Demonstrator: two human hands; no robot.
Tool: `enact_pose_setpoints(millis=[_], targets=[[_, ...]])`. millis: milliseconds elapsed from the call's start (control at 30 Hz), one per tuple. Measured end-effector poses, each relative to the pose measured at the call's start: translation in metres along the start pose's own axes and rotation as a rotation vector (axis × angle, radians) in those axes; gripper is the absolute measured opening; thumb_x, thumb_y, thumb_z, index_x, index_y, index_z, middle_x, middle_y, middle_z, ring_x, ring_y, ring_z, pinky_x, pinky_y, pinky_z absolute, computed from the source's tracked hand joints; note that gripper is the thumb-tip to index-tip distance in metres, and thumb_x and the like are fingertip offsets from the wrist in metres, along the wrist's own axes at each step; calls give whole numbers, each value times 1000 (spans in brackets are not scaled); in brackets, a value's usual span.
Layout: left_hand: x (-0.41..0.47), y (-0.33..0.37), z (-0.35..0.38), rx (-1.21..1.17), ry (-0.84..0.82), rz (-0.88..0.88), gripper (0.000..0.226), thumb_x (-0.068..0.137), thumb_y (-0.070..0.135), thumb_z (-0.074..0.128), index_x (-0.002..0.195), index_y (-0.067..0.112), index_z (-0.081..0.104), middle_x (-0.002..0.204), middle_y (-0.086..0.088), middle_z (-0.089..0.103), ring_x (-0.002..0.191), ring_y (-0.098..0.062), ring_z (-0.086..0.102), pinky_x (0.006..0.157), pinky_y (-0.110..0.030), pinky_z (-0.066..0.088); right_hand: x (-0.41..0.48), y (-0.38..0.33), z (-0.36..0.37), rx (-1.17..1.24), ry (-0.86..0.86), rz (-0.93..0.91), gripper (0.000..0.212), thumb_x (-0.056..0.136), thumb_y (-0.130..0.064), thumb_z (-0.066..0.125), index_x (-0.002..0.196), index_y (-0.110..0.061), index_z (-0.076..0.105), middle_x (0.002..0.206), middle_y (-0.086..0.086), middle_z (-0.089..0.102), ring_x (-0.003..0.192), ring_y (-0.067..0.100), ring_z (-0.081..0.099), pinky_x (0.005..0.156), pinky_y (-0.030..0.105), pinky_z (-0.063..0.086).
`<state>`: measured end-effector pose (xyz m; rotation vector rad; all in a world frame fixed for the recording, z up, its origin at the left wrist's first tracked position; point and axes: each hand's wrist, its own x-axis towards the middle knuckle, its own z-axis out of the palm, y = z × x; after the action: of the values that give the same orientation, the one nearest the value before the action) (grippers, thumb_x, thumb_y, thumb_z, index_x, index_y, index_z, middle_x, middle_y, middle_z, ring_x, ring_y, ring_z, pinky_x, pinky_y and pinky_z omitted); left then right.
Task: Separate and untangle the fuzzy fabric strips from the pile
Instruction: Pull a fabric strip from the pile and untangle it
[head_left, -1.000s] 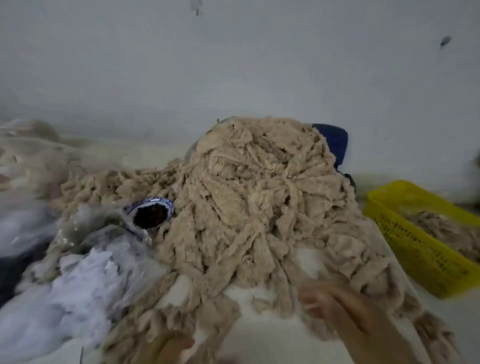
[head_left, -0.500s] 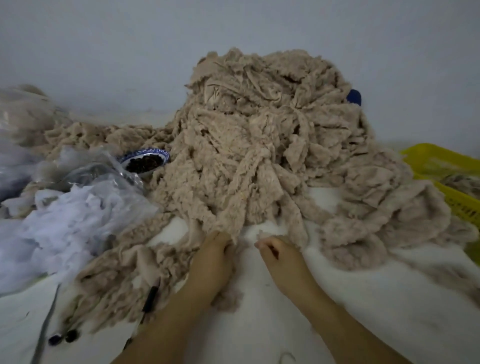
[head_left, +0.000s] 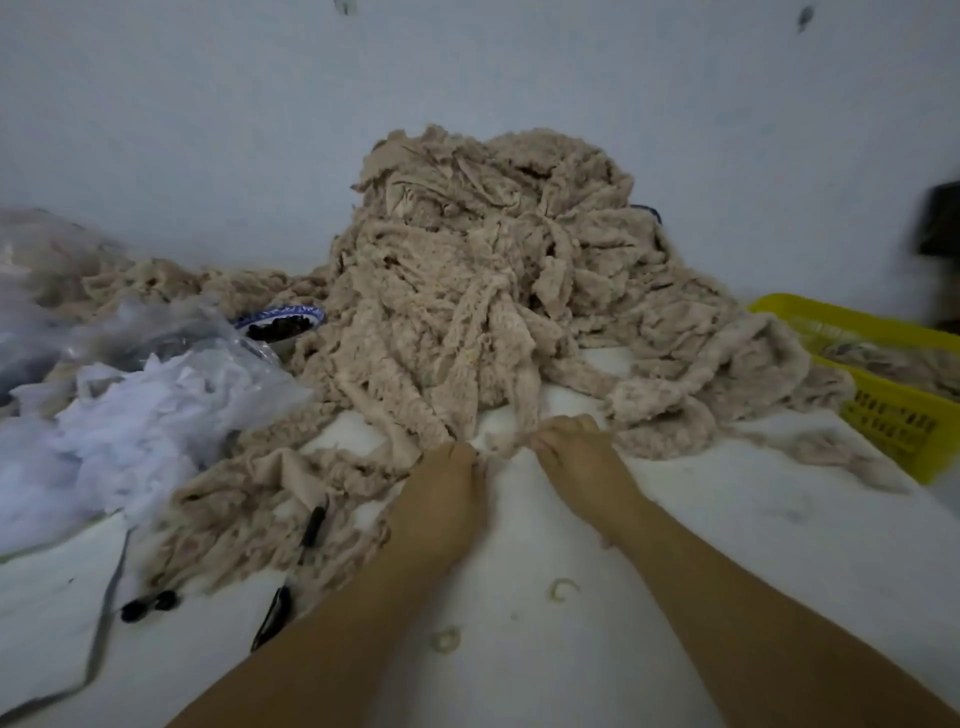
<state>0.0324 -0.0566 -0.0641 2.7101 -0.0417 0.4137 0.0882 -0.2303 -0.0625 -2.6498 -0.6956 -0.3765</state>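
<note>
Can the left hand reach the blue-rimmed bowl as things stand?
Probably yes, with care: the bowl lies uncovered beyond the left hand, but fabric strips crowd one side of it and the plastic bag crowds its near side.

Both bare forearms reach forward from the near edge of the surface, converging. The left grip (head_left: 449, 483) lies knuckles up, fingers curled under. The right grip (head_left: 574, 452), just beside it, curls likewise, and both pinch one fabric strip (head_left: 503, 442) between them.

The light is dim, flat and bluish, with only soft shadows. Wide-angle bending smears my view's edges; the dark object (head_left: 941, 223) at right is blurred.
</note>
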Motion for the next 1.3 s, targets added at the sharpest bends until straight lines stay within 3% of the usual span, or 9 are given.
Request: enact_pose_setpoints(millis=[167, 233, 400, 567, 700, 767, 1000, 1167, 1300], targets=[[13, 6, -18, -352, -122, -253, 52, 100, 61, 31, 90, 22, 63, 83, 4, 61, 83, -18, 61, 71, -27, 43, -11, -25, -30, 1087, -135, 427, 34, 91, -22, 54, 63, -24, 72, 67, -12, 66, 63, 4, 59, 66, 21, 51], [37, 22, -34, -1034, -248, -513, 62, 88, 75, 38, 92, 25, 73, 93, 1, 71, 88, -18, 68, 85, -31, 51, -6, -33, -44, 1187, -260, 396, 27, 78, -30, 56, 53, -23, 65, 58, -10, 58, 56, 8, 51, 61, 27, 44], [88, 32, -54, -1903, -175, -677, 35, 104, 34, 45, 85, 11, 63, 57, 3, 51, 38, -5, 41, 36, -15, 34, 8, -48, -51, 1048, -586, 240, 29, 68, -44, 58, 47, -26, 52, 51, -11, 48, 48, 5, 43, 51, 17, 38], [58, 33, -19, -940, -81, -378, 54, 102, 49, 41, 58, 25, 60, 44, 13, 51, 43, 1, 47, 53, -20, 36, 26, -16, -33, 1226, 77, 700, 53, 97, -44, 52, 49, -22, 55, 51, -2, 49, 49, 15, 48, 62, 33, 38], [36, 41, 1, -440, -283, 100, 44, 98, 43, 30, 73, 27, 62, 70, 6, 64, 65, -5, 58, 65, -25, 46, 17, -22, -23, 1102, -193, 472, 40, 91, -61, 48, 93, -30, 73, 77, -10, 74, 71, 6, 70, 59, 19, 51], [33, 45, 4, -319, -249, 223, 36, 96, 37, 31, 86, 19, 61, 82, -5, 65, 71, -19, 58, 58, -29, 40, 14, -20, -20, 1048, -143, 460, 28, 93, -50, 55, 90, -33, 78, 89, -1, 76, 81, 10, 72, 63, 17, 54], [27, 45, 2, -564, -155, 101, 37, 98, 46, 38, 73, 29, 58, 60, 12, 58, 64, -3, 55, 60, -18, 42, 15, -9, -38, 1739, 238, 761, 40, 94, -46, 56, 98, -10, 73, 91, 6, 77, 79, 17, 75, 54, 26, 57], [41, 43, -18, -1445, 92, -577, 44, 99, 16, 45, 71, 26, 77, 62, 1, 69, 58, -12, 68, 55, -27, 54, 4, -23, -31, 1128, -44, 393, 51, 84, -70, 54, 119, -33, 63, 115, -11, 69, 105, 6, 66, 92, 33, 55], [44, 34, -25, -1690, 81, -614, 25, 96, 15, 47, 87, 5, 68, 72, -7, 72, 64, -20, 70, 55, -30, 56, 4, -36, -15, 559, -282, 82, 52, 85, -59, 63, 132, -44, 47, 124, -22, 54, 110, -1, 55, 91, 19, 48]])
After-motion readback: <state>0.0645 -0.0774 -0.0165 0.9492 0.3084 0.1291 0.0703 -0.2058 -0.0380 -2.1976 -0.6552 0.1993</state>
